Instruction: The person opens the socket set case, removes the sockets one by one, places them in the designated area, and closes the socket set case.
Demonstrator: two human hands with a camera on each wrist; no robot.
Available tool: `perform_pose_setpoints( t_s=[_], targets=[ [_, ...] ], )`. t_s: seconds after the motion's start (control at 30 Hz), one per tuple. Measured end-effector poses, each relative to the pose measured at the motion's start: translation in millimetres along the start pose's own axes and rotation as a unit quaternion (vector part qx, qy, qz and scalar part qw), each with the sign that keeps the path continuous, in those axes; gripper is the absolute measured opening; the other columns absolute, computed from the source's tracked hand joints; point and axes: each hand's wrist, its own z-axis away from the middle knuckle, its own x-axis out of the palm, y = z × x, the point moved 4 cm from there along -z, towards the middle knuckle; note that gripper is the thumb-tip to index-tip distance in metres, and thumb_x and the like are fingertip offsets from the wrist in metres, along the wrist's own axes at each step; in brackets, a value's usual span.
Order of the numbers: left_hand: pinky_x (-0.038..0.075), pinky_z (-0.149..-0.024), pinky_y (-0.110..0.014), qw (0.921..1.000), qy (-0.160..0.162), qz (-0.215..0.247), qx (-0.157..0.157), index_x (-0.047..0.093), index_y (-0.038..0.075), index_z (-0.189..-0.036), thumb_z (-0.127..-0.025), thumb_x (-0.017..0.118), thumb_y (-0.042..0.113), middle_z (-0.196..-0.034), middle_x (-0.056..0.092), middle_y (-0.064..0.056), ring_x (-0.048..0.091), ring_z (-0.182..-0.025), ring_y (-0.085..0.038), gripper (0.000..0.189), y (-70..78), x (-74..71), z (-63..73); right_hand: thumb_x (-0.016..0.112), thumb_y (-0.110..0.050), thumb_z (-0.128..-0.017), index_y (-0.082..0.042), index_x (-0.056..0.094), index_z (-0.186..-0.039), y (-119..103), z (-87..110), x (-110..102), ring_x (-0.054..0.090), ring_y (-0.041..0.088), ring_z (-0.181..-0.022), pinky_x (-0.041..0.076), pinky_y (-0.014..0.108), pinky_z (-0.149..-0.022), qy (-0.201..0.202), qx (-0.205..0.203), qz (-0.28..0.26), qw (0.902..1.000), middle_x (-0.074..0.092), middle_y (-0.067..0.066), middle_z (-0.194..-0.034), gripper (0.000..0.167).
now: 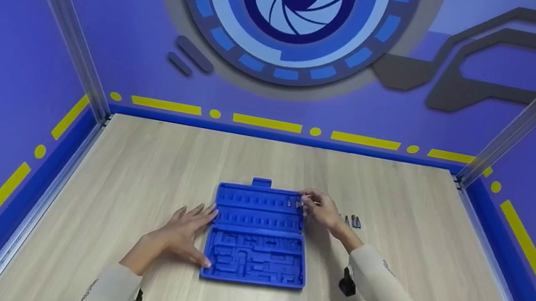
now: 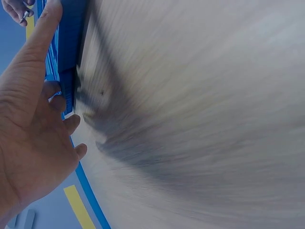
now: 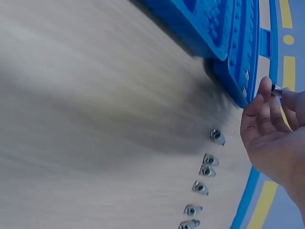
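Observation:
A blue plastic socket case [image 1: 259, 229] lies unfolded on the table, its recesses facing up. My left hand [image 1: 181, 234] rests along its left edge, fingers spread, with the thumb on the lower half's corner and the fingertips by the upper half. At the upper right corner, my right hand [image 1: 324, 213] pinches a small metal socket [image 3: 277, 90] between thumb and fingertips. A few sockets [image 1: 290, 203] sit in the top row's right end, partly covered by that hand. Most slots in the rows have nothing in them.
Several loose metal sockets [image 3: 200, 188] stand in a line on the wooden table [image 1: 155, 164], right of the case. Blue walls [image 1: 275, 110] with yellow marks and metal corner posts [image 1: 65, 15] enclose the table at the back and sides.

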Motion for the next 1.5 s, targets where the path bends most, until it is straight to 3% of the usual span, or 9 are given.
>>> perform_pose_setpoints(
  t_s=[0.23,0.33,0.5,0.8,1.07,1.23,1.5],
  targets=[
    [0.005,-0.125,-0.070,1.0000,0.000,0.005,-0.003,0.022,0.003,-0.162,-0.065,0.092,0.057,-0.171,0.017,-0.017,0.012,-0.158,-0.046,0.131,-0.9,-0.5,-0.5,0.048,-0.002,-0.106,0.014,0.051,-0.138,4,5.0,-15,0.061,0.016,-0.070,0.051,0.027,-0.056,-0.002,-0.002,-0.013,0.9999,0.065,0.024,-0.096,0.036],
    [0.004,-0.125,-0.070,1.0000,0.000,0.005,-0.004,0.022,0.004,-0.162,-0.064,0.092,0.057,-0.171,0.017,-0.016,0.013,-0.158,-0.046,0.132,-0.2,-1.4,-1.0,0.048,-0.003,-0.106,0.010,0.052,-0.139,7,8.2,-22,0.062,0.016,-0.070,0.053,0.028,-0.060,-0.005,0.012,-0.027,0.9995,0.066,0.019,-0.098,0.035],
    [0.004,-0.125,-0.070,1.0000,-0.002,0.007,-0.005,0.021,0.004,-0.162,-0.065,0.092,0.057,-0.172,0.016,-0.016,0.012,-0.158,-0.046,0.132,0.5,-0.4,-3.0,0.050,-0.006,-0.106,0.007,0.047,-0.144,11,16.0,-32,0.065,0.022,-0.080,0.057,0.031,-0.070,-0.035,0.032,-0.040,0.9981,0.064,0.025,-0.106,0.040],
    [0.003,-0.126,-0.068,0.9999,-0.008,0.005,-0.003,0.020,0.004,-0.163,-0.065,0.091,0.059,-0.172,0.013,-0.016,0.010,-0.158,-0.045,0.133,3.0,1.6,-6.4,0.060,-0.007,-0.102,0.009,0.042,-0.150,21,34.2,-59,0.068,0.018,-0.090,0.055,0.025,-0.073,-0.086,0.027,-0.009,0.9959,0.060,0.034,-0.118,0.053],
    [0.005,-0.124,-0.071,0.9999,0.004,0.009,0.006,0.021,0.002,-0.162,-0.065,0.092,0.055,-0.171,0.015,-0.019,0.012,-0.157,-0.048,0.132,0.6,-0.6,-2.5,0.063,-0.010,-0.101,0.008,0.048,-0.146,27,48.4,-83,0.062,0.016,-0.086,0.053,0.024,-0.070,-0.065,0.027,0.012,0.9975,0.064,0.022,-0.112,0.051],
    [0.006,-0.124,-0.071,0.9999,0.006,0.009,0.005,0.022,0.002,-0.162,-0.064,0.092,0.056,-0.171,0.017,-0.019,0.014,-0.157,-0.048,0.132,-1.2,0.6,-0.9,0.063,-0.012,-0.101,0.009,0.047,-0.146,33,57.1,-95,0.062,0.014,-0.086,0.050,0.022,-0.068,-0.062,0.025,0.015,0.9977,0.065,0.021,-0.111,0.052],
    [0.005,-0.124,-0.071,0.9998,0.008,0.017,0.003,0.021,0.002,-0.162,-0.064,0.093,0.055,-0.171,0.016,-0.020,0.013,-0.157,-0.048,0.133,-1.4,0.2,0.0,0.063,-0.006,-0.100,0.007,0.050,-0.145,38,66.9,-115,0.060,0.014,-0.098,0.057,0.027,-0.080,-0.040,0.027,0.054,0.9974,0.064,0.023,-0.118,0.049]
  ],
)
